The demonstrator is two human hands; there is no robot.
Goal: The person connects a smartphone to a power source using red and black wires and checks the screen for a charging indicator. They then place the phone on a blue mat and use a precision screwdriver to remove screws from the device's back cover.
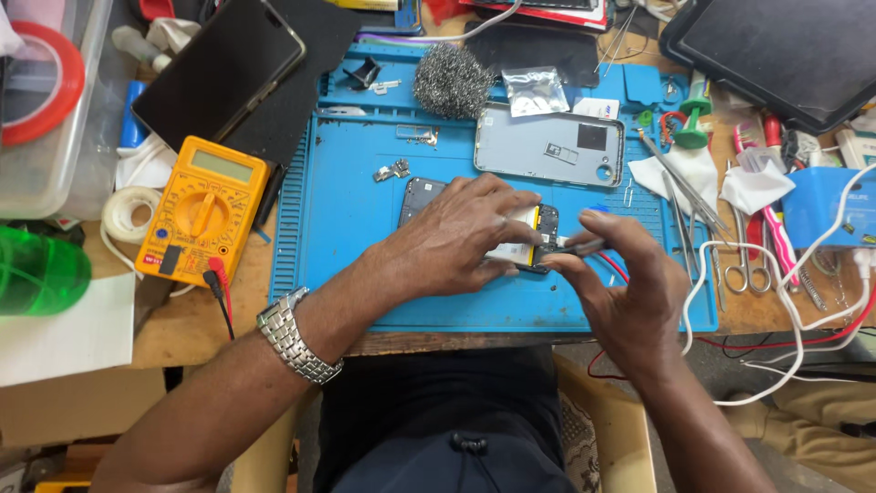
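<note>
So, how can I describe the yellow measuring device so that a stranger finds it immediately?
Start at the big blue work mat in the middle of the wooden table. Just off the mat's left edge lies the multimeter, above the left hand's wristwatch. It is the only bright yellow-orange box there, with a grey screen, a round dial and red and black probe leads.
</note>
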